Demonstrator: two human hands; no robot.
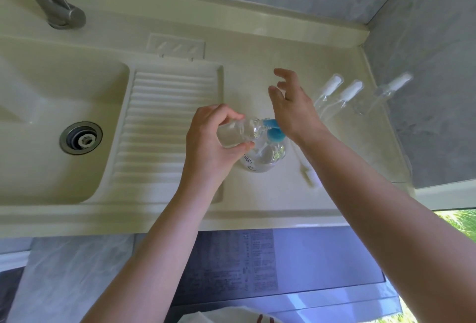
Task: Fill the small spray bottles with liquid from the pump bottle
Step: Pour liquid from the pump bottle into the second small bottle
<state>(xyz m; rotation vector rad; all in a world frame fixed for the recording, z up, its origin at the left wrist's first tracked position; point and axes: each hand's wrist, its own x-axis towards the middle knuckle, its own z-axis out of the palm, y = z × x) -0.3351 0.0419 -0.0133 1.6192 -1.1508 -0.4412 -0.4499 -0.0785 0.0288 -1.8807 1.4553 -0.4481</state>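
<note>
My left hand grips a small clear spray bottle without its cap, tilted with its mouth against the blue nozzle of the pump bottle. The pump bottle is clear with a blue pump head and stands on the counter. My right hand has its fingers spread and the heel of the palm lies over the pump head. Three more small clear spray bottles with white caps lie at the right. A loose white sprayer top with its tube lies to the right of the pump bottle.
A cream sink basin with a metal drain is at the left, a ribbed draining board beside it. A metal tap stands at the back left. Tiled walls close the back and right. The counter's front edge runs below my forearms.
</note>
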